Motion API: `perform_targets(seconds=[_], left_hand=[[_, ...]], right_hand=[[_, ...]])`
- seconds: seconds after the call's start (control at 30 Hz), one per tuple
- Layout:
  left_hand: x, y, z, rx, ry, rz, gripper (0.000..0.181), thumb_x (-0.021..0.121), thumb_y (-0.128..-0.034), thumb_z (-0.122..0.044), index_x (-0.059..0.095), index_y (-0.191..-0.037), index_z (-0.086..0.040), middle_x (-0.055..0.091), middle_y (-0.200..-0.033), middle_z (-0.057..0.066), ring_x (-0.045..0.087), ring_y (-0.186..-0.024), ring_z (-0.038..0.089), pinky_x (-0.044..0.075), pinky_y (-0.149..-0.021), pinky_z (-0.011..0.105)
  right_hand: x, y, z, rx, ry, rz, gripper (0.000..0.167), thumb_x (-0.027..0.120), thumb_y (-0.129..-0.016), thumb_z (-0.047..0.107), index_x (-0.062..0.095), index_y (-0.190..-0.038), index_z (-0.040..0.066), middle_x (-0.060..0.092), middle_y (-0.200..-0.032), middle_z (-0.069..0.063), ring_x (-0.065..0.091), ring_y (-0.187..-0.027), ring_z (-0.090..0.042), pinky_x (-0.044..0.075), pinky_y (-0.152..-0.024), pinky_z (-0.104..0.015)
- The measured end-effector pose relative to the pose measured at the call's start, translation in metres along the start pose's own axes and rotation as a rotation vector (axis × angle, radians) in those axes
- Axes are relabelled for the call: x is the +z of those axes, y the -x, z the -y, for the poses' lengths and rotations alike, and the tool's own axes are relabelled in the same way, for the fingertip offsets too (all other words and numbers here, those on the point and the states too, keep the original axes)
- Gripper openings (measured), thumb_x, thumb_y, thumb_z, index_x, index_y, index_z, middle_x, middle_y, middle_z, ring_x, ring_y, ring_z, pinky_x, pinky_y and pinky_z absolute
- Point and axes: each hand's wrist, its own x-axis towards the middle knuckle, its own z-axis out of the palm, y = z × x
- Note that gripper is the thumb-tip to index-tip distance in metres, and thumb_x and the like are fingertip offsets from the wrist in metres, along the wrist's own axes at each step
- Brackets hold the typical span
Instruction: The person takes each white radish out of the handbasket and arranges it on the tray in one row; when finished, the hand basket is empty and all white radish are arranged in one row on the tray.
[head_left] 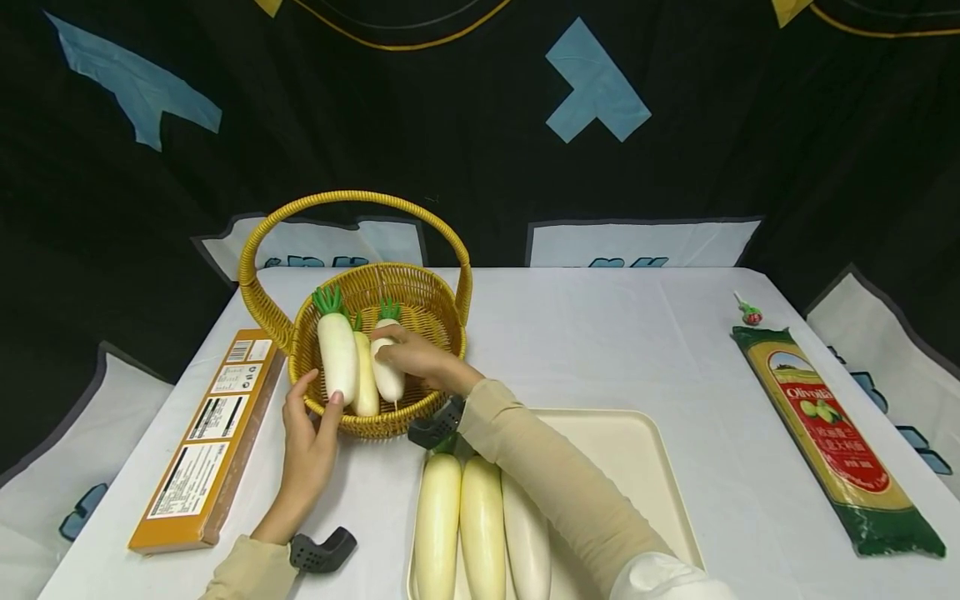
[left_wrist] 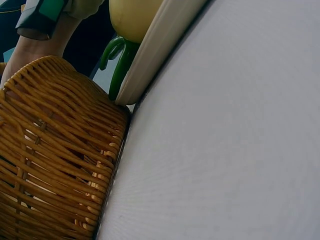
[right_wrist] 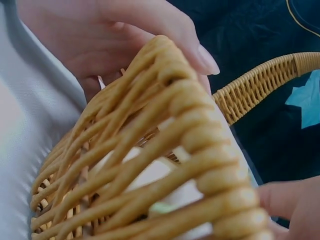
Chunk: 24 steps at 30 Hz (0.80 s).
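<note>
A yellow wicker basket [head_left: 375,427] with a tall arched handle stands at the back left of the table. In it lie a large white radish [head_left: 337,354], a narrow yellowish one [head_left: 365,375] and a smaller white radish [head_left: 390,379], all with green tops. My right hand [head_left: 420,357] reaches over the rim and holds the smaller white radish. At the basket's near left my left hand [head_left: 306,442] grips the rim, its thumb over the edge, as the right wrist view shows with the left hand [right_wrist: 135,40]. Woven basket side [left_wrist: 55,145] fills much of the left wrist view.
A cream tray [head_left: 622,450] in front holds several long pale radishes [head_left: 480,525], partly under my right forearm. Left of the basket lies an orange box [head_left: 206,442]. A green-and-gold pasta packet [head_left: 832,425] and a small wrapped lollipop [head_left: 748,313] lie at the right.
</note>
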Motion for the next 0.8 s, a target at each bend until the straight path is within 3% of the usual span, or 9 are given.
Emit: perform_targets(seconds=[0.1,0.23,0.47,0.6,0.8], left_hand=[[0.000,0.000,0.000,-0.002,-0.005,0.001,0.050,0.044,-0.0945,-0.023,0.024,-0.139,-0.010,0.022,-0.140,0.021,0.027,-0.118,0.028,0.026,-0.087,0.036],[-0.001,0.000,0.000,0.000,-0.009,-0.004,0.050,0.044,-0.0944,-0.022,0.025,-0.139,-0.010,0.022,-0.140,0.020,0.028,-0.115,0.028,0.027,-0.084,0.034],[0.000,-0.001,-0.001,0.008,0.003,0.013,0.050,0.044,-0.0945,-0.023,0.024,-0.139,-0.011,0.019,-0.142,0.020,0.022,-0.125,0.029,0.026,-0.093,0.041],[0.000,-0.001,0.000,0.009,0.004,0.011,0.050,0.044,-0.0945,-0.023,0.024,-0.139,-0.009,0.020,-0.141,0.021,0.022,-0.126,0.029,0.026,-0.093,0.042],[-0.001,-0.001,0.000,0.010,0.004,0.005,0.050,0.045,-0.0941,-0.021,0.025,-0.138,-0.007,0.021,-0.140,0.022,0.021,-0.127,0.030,0.024,-0.096,0.046]], right_hand=[[0.000,0.000,0.001,-0.020,-0.024,0.012,0.038,0.047,-0.091,0.016,0.047,-0.129,0.020,0.050,-0.117,-0.008,0.054,-0.083,-0.017,0.047,-0.072,-0.033],[-0.002,0.000,0.002,-0.034,-0.039,0.062,0.037,0.048,-0.091,0.018,0.048,-0.128,0.023,0.051,-0.112,-0.004,0.054,-0.082,-0.016,0.047,-0.072,-0.035],[-0.009,0.001,0.003,-0.077,-0.070,0.135,0.037,0.045,-0.094,0.019,0.044,-0.131,0.022,0.043,-0.127,-0.001,0.052,-0.089,-0.015,0.047,-0.075,-0.033],[-0.013,-0.001,0.002,-0.123,-0.169,0.171,0.038,0.044,-0.094,0.018,0.042,-0.133,0.021,0.040,-0.133,-0.001,0.053,-0.090,-0.017,0.048,-0.073,-0.030],[-0.016,0.005,0.004,-0.199,-0.302,0.301,0.042,0.039,-0.096,0.013,0.035,-0.137,0.019,0.033,-0.140,-0.003,0.053,-0.099,-0.019,0.047,-0.076,-0.031]])
